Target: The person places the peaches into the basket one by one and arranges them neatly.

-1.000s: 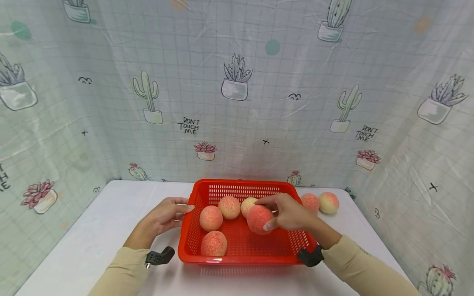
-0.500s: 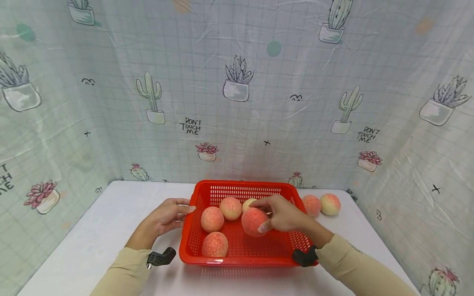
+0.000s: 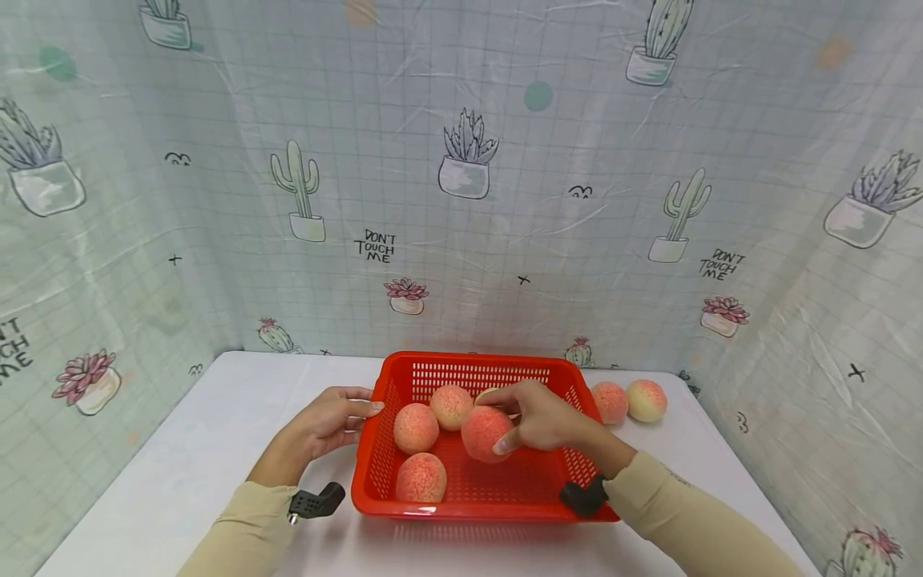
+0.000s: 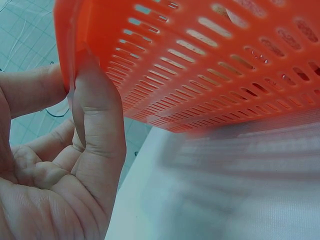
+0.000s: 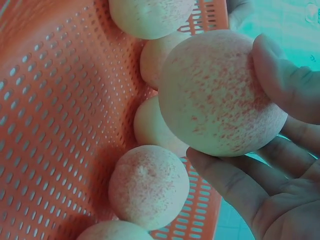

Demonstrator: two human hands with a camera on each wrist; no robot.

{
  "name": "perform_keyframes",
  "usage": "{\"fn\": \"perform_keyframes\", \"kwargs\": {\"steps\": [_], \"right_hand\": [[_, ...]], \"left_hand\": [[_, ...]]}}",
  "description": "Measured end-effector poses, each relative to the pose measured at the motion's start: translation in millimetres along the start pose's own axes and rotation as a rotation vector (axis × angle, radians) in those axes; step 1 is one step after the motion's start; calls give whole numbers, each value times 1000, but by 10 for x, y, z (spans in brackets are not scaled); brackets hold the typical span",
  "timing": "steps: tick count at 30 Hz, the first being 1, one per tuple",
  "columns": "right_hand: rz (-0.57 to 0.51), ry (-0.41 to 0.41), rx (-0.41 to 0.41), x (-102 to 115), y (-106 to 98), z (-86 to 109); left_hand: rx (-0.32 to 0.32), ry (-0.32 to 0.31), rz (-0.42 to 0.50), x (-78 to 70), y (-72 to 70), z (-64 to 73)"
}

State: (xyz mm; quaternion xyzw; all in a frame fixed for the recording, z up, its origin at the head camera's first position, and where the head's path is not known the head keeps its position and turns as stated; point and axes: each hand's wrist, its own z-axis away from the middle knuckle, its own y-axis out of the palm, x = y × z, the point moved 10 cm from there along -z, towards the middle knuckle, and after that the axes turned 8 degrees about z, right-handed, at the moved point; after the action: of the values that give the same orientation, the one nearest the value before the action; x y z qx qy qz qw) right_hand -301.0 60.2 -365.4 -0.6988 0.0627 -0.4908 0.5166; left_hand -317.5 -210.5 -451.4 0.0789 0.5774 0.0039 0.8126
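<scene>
My right hand (image 3: 541, 417) holds a pinkish-red peach (image 3: 485, 434) between thumb and fingers, above the floor of a red slotted plastic basket (image 3: 497, 509). In the right wrist view this peach (image 5: 220, 92) looks pale with red speckles and hangs apart from the basket floor. My left hand (image 3: 332, 425) pinches the basket's left rim, with the thumb on one side and a finger on the other, as the left wrist view shows at the rim (image 4: 65, 45). Several peaches (image 3: 416, 429) lie in the basket. A pale one (image 3: 490, 394) is partly hidden behind my right hand.
Two more peaches, one pink (image 3: 610, 402) and one yellow and pink (image 3: 646, 400), lie on the white table (image 3: 288, 373) right of the basket. A cactus-patterned cloth (image 3: 461, 240) hangs behind and along both sides.
My right hand has moved left across the basket with the peach in its grip. The left hand stays on the rim. The head view has shifted slightly.
</scene>
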Motion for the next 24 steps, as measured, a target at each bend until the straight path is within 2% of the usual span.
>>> {"fn": "perform_keyframes", "kwargs": {"steps": [17, 24], "right_hand": [[-31, -22, 46, 11, 147, -208], [-3, -26, 57, 24, 222, -279]], "left_hand": [[-9, -4, -2, 9, -6, 3], [-16, 0, -7, 1, -12, 0]]}}
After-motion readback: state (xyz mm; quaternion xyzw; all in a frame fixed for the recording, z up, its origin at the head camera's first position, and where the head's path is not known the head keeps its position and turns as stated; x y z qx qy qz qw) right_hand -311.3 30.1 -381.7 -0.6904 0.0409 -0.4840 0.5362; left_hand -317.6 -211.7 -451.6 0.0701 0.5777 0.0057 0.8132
